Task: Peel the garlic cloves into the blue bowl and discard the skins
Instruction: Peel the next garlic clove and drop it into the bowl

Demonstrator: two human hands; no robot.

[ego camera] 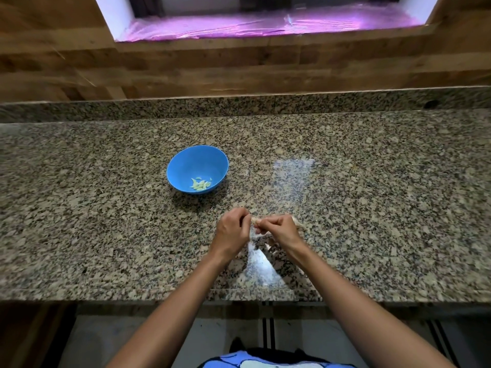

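A blue bowl [198, 168] stands on the granite counter [106, 208] with several pale peeled garlic cloves [200, 184] in its bottom. In front of it and to the right, my left hand [233, 230] and my right hand [281, 229] meet above the counter. Both pinch a small garlic clove [254, 221] between their fingertips; it is mostly hidden by the fingers. Pale papery skins [299, 223] lie on the counter beside and under my right hand.
A raised granite ledge [239, 103] and a wooden wall run along the back, with a window sill [265, 25] lit pink above. The counter's front edge [159, 296] is close to my body. Bright glare patches lie on the stone near my hands.
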